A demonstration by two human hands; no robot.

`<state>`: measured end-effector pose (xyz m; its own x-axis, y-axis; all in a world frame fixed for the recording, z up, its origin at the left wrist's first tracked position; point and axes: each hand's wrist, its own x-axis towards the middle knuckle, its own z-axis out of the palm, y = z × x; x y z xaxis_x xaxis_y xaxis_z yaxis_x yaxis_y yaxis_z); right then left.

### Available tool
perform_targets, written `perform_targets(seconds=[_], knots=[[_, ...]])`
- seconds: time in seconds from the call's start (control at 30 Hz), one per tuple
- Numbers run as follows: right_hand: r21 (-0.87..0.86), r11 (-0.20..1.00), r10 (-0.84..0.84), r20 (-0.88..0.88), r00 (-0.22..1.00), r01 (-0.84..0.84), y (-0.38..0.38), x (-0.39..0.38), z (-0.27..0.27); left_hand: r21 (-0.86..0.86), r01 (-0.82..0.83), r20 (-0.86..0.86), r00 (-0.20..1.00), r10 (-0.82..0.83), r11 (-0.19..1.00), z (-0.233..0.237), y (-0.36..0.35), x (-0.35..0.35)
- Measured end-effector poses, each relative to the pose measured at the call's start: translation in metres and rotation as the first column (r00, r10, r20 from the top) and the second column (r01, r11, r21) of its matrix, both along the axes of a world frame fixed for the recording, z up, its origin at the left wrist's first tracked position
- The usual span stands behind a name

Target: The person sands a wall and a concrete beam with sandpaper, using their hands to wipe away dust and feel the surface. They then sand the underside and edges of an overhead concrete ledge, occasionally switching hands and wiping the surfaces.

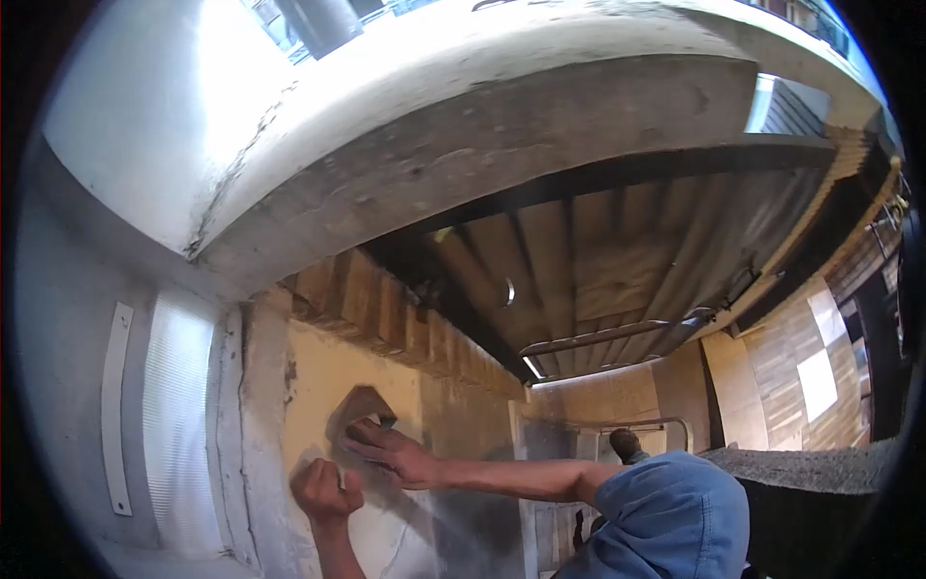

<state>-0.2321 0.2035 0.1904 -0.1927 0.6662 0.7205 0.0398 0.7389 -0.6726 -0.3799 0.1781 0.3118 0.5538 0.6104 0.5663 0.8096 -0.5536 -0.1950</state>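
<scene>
My right hand (395,458) reaches in from the right, its fingers closed on a folded brown sheet (365,403) that lies against the yellowish plastered wall (323,362). What the sheet is made of cannot be told for certain; it looks like sandpaper. Lower left of it is my left hand (328,490), curled into a fist beside the same wall, with its thumb out and nothing visible in it. A blue sleeve (675,511) covers my right upper arm.
A row of bricks (386,314) edges the plaster. Above runs a thick concrete beam (482,135), with a corrugated metal panel (617,251) beneath it. A ribbed translucent pane (178,420) is at the left, and a metal rail (675,422) lies beyond my right arm.
</scene>
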Motion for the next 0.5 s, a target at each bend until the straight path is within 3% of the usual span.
perform_targets(seconds=[0.13,0.23,0.3,0.37,0.5], knots=[[0.087,0.985,0.136,0.121,0.983,-0.147,0.025,-0.046,-0.019,-0.015,-0.024,-0.056,0.998,0.023,1.0,0.007,0.0,0.012],[-0.001,0.973,0.229,0.113,0.967,-0.23,0.046,-0.065,-0.032,0.026,-0.008,-0.013,1.0,0.008,1.0,0.009,0.001,0.016],[0.108,0.985,0.115,0.148,0.982,-0.131,0.062,-0.068,-0.026,0.024,-0.052,0.005,0.999,0.052,0.998,0.009,0.001,0.015],[0.243,0.97,-0.026,0.092,0.995,0.003,0.076,-0.067,-0.013,0.019,0.02,0.014,1.0,-0.021,1.0,0.009,0.001,0.015],[0.193,0.977,0.071,0.095,0.993,-0.088,0.107,-0.054,0.046,-0.013,0.021,0.006,1.0,-0.021,1.0,0.008,-0.001,0.011]])
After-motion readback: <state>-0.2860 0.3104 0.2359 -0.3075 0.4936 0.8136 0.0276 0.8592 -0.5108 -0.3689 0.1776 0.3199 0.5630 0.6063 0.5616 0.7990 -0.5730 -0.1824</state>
